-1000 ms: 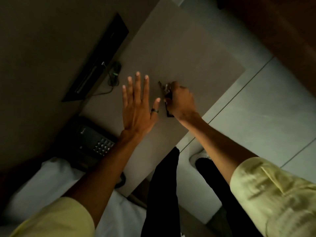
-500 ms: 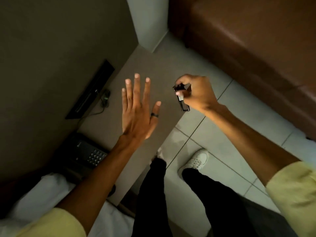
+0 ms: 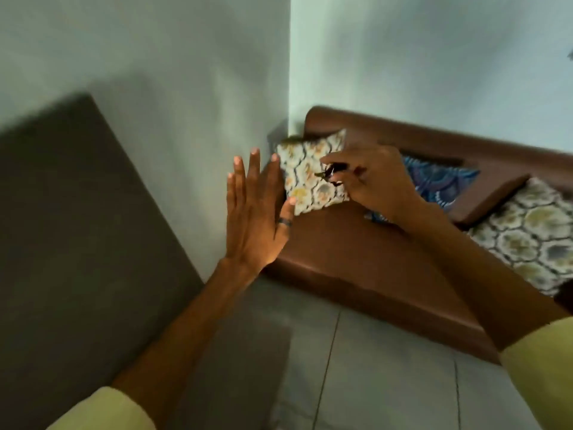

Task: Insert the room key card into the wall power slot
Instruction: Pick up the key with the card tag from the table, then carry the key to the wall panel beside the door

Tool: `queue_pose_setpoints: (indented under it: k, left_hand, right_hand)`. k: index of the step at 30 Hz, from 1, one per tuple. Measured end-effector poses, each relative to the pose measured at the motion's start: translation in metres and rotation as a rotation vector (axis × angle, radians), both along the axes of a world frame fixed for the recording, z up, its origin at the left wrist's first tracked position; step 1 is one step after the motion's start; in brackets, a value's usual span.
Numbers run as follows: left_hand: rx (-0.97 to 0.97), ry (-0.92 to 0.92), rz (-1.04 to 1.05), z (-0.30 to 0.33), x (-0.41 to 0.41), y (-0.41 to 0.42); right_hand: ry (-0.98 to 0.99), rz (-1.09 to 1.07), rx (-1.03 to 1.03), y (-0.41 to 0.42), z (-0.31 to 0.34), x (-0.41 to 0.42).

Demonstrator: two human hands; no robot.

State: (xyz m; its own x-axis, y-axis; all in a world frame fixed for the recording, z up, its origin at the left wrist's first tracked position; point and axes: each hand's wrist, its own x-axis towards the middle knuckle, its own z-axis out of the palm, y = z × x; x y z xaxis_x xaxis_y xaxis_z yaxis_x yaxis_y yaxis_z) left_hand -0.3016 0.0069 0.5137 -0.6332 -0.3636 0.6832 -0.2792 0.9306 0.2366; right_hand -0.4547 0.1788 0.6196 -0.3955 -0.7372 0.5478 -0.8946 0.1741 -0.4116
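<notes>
My right hand (image 3: 375, 181) is raised at mid-frame, fingers curled around a small dark key card with a metal ring and key (image 3: 330, 174) sticking out on its left side; most of the card is hidden in the palm. My left hand (image 3: 255, 212) is held up flat beside it, fingers spread, a dark ring on the thumb, holding nothing. It hovers in front of the pale wall (image 3: 186, 103). No wall power slot shows in this view.
A brown leather sofa (image 3: 356, 259) stands against the walls' corner, with patterned cushions (image 3: 310, 175) and a blue cushion (image 3: 440, 181). A dark brown panel (image 3: 77, 228) fills the left. Grey floor tiles (image 3: 387, 383) lie below.
The view has swung up and right, away from the bedside table and phone toward the wall corner and sofa. My right hand lifted the key card off the table; both hands stay raised.
</notes>
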Motion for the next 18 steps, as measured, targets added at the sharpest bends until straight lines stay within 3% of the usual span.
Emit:
queue_pose_setpoints:
  k: [4,9,18]
  left_hand:
    - [-0.161,0.09,-0.073,0.094,-0.051,0.008]
    - [-0.259,0.204,-0.189,0.189,-0.109,0.057]
    - [-0.3,0.283,-0.349,0.24,-0.193,0.213]
  right_hand:
    - [0.118,-0.138,-0.093,0.038,0.094,-0.018]
    - [0.062,-0.243,-0.251,0.105,0.165,-0.044]
    - [-0.013,-0.344,-0.259,0.282,0.225,-0.092]
